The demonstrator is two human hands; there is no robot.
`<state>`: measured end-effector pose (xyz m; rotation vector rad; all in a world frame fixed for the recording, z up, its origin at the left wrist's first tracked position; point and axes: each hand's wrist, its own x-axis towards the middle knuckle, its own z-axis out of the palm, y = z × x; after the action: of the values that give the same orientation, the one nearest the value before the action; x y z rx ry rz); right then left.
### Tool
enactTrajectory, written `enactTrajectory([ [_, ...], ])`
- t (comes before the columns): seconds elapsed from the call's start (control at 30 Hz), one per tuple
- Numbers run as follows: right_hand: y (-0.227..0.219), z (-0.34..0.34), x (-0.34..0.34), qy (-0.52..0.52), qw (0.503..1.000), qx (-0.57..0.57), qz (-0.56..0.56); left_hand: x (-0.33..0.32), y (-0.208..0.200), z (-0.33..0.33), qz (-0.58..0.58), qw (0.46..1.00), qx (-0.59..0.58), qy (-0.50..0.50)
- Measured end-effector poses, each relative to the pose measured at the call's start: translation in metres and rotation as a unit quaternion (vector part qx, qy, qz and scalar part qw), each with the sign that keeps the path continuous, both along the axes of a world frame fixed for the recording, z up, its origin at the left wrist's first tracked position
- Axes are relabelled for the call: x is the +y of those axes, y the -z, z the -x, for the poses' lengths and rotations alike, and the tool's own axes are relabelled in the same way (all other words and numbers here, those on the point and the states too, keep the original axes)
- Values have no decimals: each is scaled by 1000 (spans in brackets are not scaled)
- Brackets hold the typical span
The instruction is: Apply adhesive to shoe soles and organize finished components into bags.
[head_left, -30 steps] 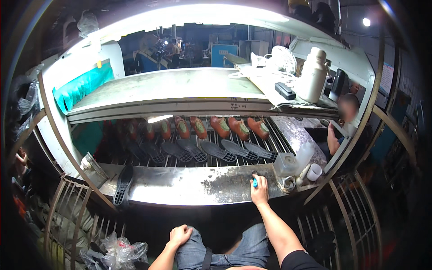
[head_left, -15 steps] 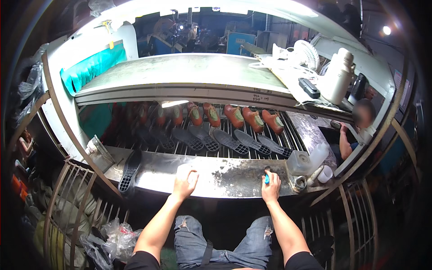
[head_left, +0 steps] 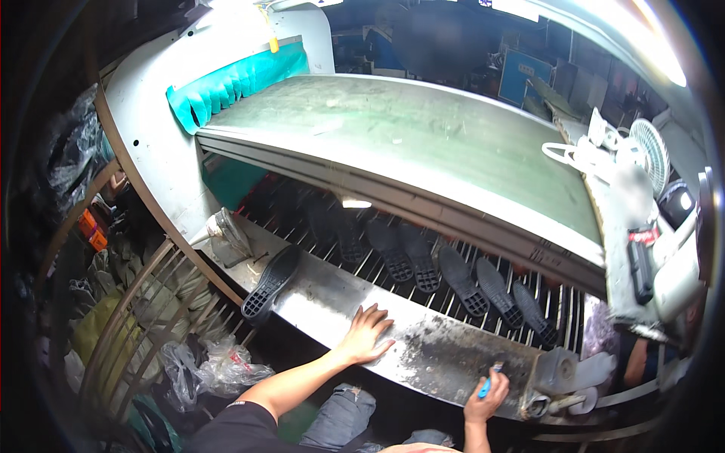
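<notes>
My left hand [head_left: 366,337] rests with fingers spread on the worn metal ledge [head_left: 321,300], holding nothing. Over the ledge's right end, my right hand [head_left: 483,406] is closed round a small brush [head_left: 485,388] with a blue handle. Beyond the ledge, several dark shoe soles [head_left: 462,282] lie in a row on the rods of the lower conveyor [head_left: 445,313]. One separate black sole [head_left: 272,283] lies across the ledge's left end, apart from my left hand.
A translucent jug [head_left: 557,368] and a white cup [head_left: 585,400] stand right of my right hand. The wide upper belt [head_left: 393,128] overhangs the rods. A bucket-like container [head_left: 228,235] sits at the ledge's left end, above a metal railing [head_left: 151,302]. A fan [head_left: 651,155] stands at upper right.
The view has swung left and tilted. My left hand's fingers have spread out on the ledge. The reddish shoes behind the soles are now mostly hidden under the upper belt. My right hand keeps the brush.
</notes>
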<state>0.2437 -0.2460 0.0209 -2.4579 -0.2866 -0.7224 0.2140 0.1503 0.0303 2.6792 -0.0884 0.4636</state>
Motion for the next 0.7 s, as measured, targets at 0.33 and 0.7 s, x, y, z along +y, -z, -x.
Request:
enactTrajectory([
  [0.33,-72,17,-12,-125,947,204,212,-20,-40,6,-44,989,143,-6],
  [0.7,-24,259,-127,334,849,409,9,-65,-61,159,182,886,403,143],
])
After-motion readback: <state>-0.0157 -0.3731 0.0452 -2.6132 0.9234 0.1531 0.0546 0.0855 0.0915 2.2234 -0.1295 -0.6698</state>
